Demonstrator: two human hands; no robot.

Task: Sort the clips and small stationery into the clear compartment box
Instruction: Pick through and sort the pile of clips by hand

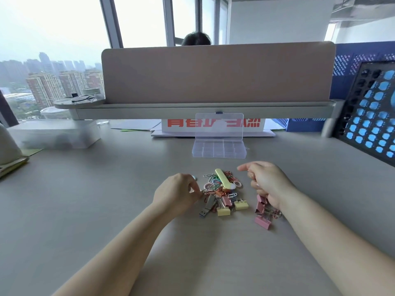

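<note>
The left hand [179, 193] sits at the left edge of the pile on the table [106, 199]. Its grip is pressed together, thumb against fingertips, and appears to pinch one of the paper clips [214, 180] there, though the clip itself is too small to be sure of.

Just right of it lie a grey USB stick [206, 208], the tangle of coloured clips, a long pale yellow stick-shaped item [222, 177] lying on top and slanting away from the person, and the yellow binder clips [223, 211] nearest the person.

Straight beyond the pile, well apart from it, stands the clear compartment box [219, 149]. Its lid [219, 127] is raised upright at the back, and its long axis runs across the view. Its compartments look unfilled.

The right hand [267, 184] is just right of the pile with its forefinger stretched out leftward. The other fingers are curled, and its grip seems to hold the pink binder clips [261, 202] under the palm; more of them lie on the table below. That forefinger is the part closest to the box's front, so I judge the right hand the nearer one for a drop forward.
</note>
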